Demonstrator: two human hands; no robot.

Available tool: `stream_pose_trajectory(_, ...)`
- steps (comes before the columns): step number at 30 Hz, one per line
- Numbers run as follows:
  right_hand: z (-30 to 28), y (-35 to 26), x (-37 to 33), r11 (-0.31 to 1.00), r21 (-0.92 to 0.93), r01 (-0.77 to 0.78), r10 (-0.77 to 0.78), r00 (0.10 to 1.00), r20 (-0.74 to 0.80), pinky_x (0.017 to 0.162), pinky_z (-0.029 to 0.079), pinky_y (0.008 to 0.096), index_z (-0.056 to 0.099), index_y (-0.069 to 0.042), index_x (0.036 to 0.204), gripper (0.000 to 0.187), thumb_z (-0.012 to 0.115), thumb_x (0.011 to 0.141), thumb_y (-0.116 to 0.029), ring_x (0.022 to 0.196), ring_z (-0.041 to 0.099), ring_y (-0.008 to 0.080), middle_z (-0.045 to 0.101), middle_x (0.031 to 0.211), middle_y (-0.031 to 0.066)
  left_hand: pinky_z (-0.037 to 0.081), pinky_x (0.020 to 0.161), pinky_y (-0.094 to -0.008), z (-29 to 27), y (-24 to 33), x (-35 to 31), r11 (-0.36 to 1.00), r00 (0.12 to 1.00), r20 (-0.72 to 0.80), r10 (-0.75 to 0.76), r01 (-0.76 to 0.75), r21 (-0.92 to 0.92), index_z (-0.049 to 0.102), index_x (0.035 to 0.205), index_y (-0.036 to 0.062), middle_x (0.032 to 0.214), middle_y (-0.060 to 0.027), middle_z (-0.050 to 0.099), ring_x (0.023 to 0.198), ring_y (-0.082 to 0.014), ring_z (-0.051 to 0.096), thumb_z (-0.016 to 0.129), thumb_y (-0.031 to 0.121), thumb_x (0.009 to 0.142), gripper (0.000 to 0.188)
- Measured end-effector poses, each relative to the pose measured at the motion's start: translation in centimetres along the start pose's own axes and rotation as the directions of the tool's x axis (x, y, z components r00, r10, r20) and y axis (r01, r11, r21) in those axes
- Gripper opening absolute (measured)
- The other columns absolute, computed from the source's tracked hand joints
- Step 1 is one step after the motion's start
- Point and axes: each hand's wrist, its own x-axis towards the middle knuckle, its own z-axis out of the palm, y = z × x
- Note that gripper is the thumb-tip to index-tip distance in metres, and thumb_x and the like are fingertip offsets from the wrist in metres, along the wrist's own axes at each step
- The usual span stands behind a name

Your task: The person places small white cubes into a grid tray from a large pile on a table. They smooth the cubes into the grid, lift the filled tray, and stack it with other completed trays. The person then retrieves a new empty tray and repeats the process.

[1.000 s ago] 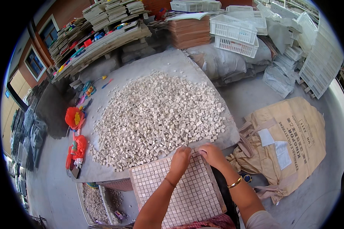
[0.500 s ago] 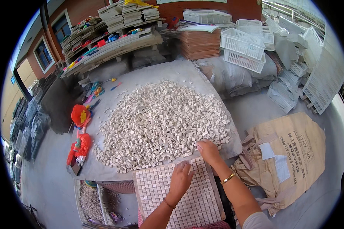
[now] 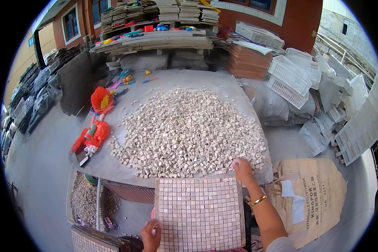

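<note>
1. Hands well apart, a person works at a table [image 3: 172,80] spread with a broad pile [image 3: 193,134] of small, pale stone cubes.
2. Right hand [image 3: 242,169] bends its fingers together at the pile's near right edge; whether a cube is pinched between them is impossible to say. A gold bangle [image 3: 258,200] circles the wrist.
3. Left hand [image 3: 151,232] curls loosely by the left edge of a board [image 3: 242,210], low in the view. Something pale shows at the fingertips, too small to identify, and its grip is unclear.
4. Between the forearms lies the board, just in front of the table's near edge, its face covered with square tiles [image 3: 199,210] in neat rows.
5. Along the table's left side sit two red bags [image 3: 101,100], with a dark phone [image 3: 83,158] near the corner.
6. Below, at left, a white bin [image 3: 69,195] holds more cubes; another tiled board [image 3: 90,242] rests nearer the person.
7. On the floor at right, a tan sack [image 3: 323,218] lies flat beside the table.
8. Beyond, white crates [image 3: 290,77] stand stacked near a pile of brown sheets [image 3: 248,62].
</note>
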Motion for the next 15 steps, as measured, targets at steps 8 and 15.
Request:
stream_pose_trajectory(8,-0.2,-2.4,-1.0,0.983,0.173,-0.064,-0.004,0.931,0.366,0.067,0.049,0.0325,0.065,-0.002,0.084,0.006,0.062,0.079,-0.003,0.072,0.063,0.0226,0.065,0.079,0.0128,0.053,0.066,-0.0313,0.4,1.1,1.8,0.985,1.0,0.006,-0.004,0.005,-0.171,0.063,0.089,-0.0009,0.092,-0.0149,0.064,0.08,-0.0273,0.064,0.061,-0.004,0.078,0.012)
stream_pose_trajectory(15,0.4,-2.4,-1.4,0.983,-0.074,0.167,-0.129,0.92,0.369,0.076,0.048,0.0394,0.066,-0.003,0.087,0.012,0.063,0.08,-0.012,0.082,0.06,0.0331,0.064,0.086,0.0148,0.051,0.067,-0.0308,-0.9,-1.2,1.5,0.977,0.994,-0.074,-0.078,0.061,-0.205,0.064,0.088,-0.0016,0.091,-0.0147,0.064,0.077,-0.0255,0.063,0.06,-0.003,0.078,0.01)
